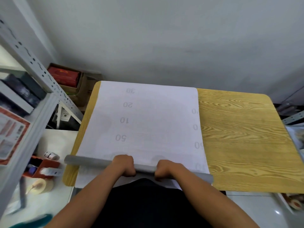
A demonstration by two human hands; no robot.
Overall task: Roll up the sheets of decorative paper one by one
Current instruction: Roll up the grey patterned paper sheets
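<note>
Your left hand (pixel 123 165) and right hand (pixel 166 170): both curled around the grey roll (pixel 144 167), near table (pixel 246 137) edge; white sheet (pixel 144 120) spread beyond.

Sheet (pixel 144 122) flat on left part of tabletop (pixel 243 137), far edge at tabletop's far edge. Roll (pixel 92 162) across sheet's near end, crosswise. Left hand (pixel 123 165) and right hand (pixel 166 169) on roll, side by side near middle. Shelving (pixel 32 89) left of tabletop; box (pixel 65 76) behind far-left corner.
</note>
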